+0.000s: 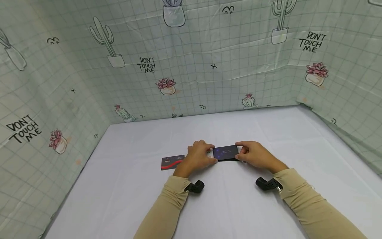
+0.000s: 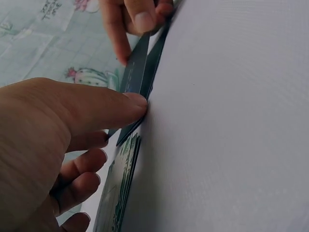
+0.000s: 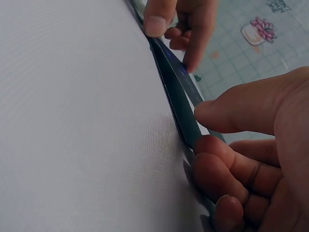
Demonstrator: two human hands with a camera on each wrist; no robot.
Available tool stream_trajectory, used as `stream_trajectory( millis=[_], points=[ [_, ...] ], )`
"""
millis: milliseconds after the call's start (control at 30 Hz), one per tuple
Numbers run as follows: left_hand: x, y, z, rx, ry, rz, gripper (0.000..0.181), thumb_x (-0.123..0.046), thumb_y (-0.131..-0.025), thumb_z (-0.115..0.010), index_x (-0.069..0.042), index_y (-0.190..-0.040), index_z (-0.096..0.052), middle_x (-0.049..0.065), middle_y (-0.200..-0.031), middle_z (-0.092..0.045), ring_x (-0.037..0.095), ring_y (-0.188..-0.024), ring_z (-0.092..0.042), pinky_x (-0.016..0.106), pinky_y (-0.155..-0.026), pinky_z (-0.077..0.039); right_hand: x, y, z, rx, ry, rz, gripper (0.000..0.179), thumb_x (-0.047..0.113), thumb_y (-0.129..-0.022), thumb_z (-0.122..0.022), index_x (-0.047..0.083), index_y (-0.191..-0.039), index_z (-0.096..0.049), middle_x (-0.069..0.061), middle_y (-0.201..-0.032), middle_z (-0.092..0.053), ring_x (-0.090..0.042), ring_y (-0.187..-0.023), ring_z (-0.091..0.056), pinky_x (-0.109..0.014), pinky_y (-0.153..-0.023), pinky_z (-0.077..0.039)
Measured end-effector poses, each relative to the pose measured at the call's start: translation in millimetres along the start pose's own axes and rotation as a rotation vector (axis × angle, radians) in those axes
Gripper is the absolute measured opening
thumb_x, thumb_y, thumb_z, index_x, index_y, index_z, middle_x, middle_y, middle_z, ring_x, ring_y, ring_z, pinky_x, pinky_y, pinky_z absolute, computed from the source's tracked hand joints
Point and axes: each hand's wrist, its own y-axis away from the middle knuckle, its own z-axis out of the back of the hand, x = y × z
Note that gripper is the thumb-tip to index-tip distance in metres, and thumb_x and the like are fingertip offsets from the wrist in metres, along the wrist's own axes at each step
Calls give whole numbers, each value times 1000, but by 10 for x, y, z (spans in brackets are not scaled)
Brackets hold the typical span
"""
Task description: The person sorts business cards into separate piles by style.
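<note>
Between the two hands is a dark card [image 1: 225,152] with small light print and bluish specks. My left hand [image 1: 198,155] pinches its left end, thumb at the near edge and index finger at the far edge. The right hand [image 1: 256,153] pinches the opposite end in the same way. Under this card lie more dark cards [image 3: 175,101]; the right wrist view shows a narrow wedge-shaped gap between them and the upper one, wider toward the right hand. How many lie beneath, I cannot tell.
Just left of the left hand lies a dark card with a red wave [image 1: 170,163], partly covered by that hand. In the left wrist view a small stack of cards [image 2: 116,188] shows there. A white cloth [image 1: 134,199] covers the table; patterned curtains [image 1: 194,66] surround it.
</note>
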Motion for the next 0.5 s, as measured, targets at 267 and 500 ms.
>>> stream_trajectory(
  millis=[267,500],
  points=[
    [1,-17,-6,18,-26,11,51,-42,-84,-79,-21,-130,-69,-6,-92,-51,15,-92,-48,41,-82,-36,17,-10,-11,2,44,-5,57,12,-86,-72,-10,-135,-54,2,-76,-62,-14,-62,-49,-26,-54,-38],
    [-6,16,7,32,-24,5,52,-42,-85,-78,-20,-130,-69,-4,-95,-52,16,-93,-47,42,-83,-35,32,-23,-29,12,48,-13,58,12,-85,-71,-12,-135,-54,2,-75,-62,-14,-61,-50,-27,-54,-37]
  ],
)
